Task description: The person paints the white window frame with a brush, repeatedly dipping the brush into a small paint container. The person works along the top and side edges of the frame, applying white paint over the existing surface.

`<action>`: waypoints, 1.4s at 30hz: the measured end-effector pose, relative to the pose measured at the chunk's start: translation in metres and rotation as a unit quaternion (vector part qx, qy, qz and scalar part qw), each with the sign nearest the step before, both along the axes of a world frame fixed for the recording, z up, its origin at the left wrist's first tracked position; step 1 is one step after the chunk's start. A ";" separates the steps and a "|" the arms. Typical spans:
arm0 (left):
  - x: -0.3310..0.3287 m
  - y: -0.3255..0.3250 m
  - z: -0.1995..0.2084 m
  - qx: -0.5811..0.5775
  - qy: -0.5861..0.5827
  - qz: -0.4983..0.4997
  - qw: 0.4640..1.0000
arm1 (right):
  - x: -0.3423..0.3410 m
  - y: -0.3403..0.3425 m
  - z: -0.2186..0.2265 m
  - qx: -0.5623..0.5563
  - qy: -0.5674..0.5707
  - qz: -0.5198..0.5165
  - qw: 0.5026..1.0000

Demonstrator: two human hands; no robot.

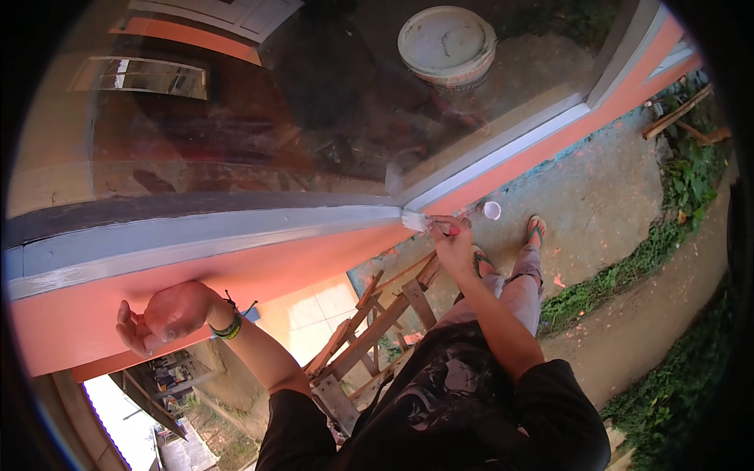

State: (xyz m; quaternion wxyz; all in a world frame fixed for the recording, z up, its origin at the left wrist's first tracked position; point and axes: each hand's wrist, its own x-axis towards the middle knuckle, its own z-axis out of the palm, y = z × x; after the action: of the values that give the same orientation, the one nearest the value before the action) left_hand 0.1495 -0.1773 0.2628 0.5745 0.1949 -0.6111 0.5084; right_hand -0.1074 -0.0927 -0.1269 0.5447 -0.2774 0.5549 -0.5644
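A paintbrush (415, 220) with white-coated bristles and a reddish handle is gripped in my right hand (454, 245). Its bristles meet the window's pale grey painted sill (236, 234) near the corner of the frame. To the left, my left hand (174, 314) holds nothing; its fingers stretch out, and it lies against or close to the pink-orange wall (314, 255) under the sill. Bracelets circle that wrist. The sill looks glossy along much of its length.
Behind the glass stands a lidded white bucket (448, 43). A small white cup (492, 210) sits on the concrete ground (605, 188) beyond my feet. A rough wooden trestle (385, 322) stands between my body and the wall. Green plants (585, 290) edge the concrete at right.
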 end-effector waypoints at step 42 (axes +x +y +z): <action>0.001 -0.004 -0.006 0.001 0.019 0.011 1.000 | 0.013 -0.012 0.016 -0.073 0.014 0.010 0.997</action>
State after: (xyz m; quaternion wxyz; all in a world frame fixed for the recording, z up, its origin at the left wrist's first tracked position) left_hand 0.1507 -0.1809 0.2564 0.5799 0.2117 -0.5985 0.5105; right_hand -0.0945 -0.1048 -0.1109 0.5207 -0.3298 0.5168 -0.5942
